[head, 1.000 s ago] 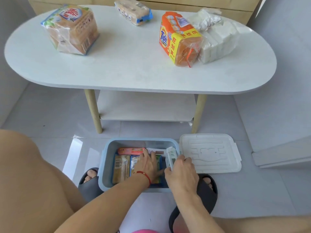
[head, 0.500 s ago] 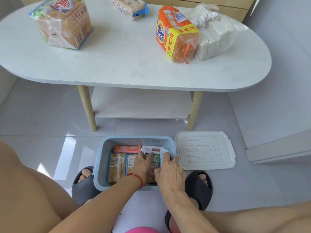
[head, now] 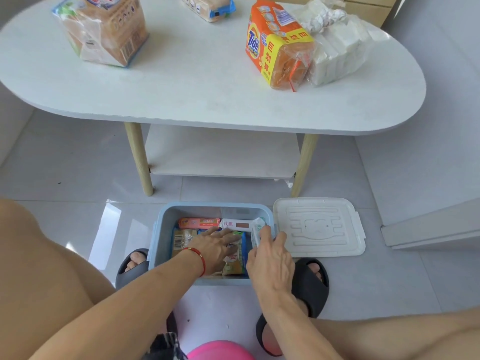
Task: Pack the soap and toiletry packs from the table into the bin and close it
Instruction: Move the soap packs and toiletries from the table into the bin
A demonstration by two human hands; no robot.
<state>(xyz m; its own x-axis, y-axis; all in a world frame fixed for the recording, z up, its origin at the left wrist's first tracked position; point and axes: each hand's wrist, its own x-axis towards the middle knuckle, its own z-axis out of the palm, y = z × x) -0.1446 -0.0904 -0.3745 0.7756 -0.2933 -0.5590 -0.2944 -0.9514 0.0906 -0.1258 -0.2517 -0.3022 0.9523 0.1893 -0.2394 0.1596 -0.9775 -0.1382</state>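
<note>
Wedging a slim white pack (head: pixel 255 231) upright at the right wall of the pale-blue plastic bin (head: pixel 166 224) — it is pinched by the right hand (head: pixel 270 258), while the left hand (head: pixel 215 245) is spread flat on packed soaps. Next, the orange Tide pack (head: pixel 275 45) must be fetched from the far white oval table (head: pixel 207 94).

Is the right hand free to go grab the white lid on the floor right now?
Probably not yet: the right hand is pinching a white pack in the bin. The lid itself lies uncovered just beside it.
</note>
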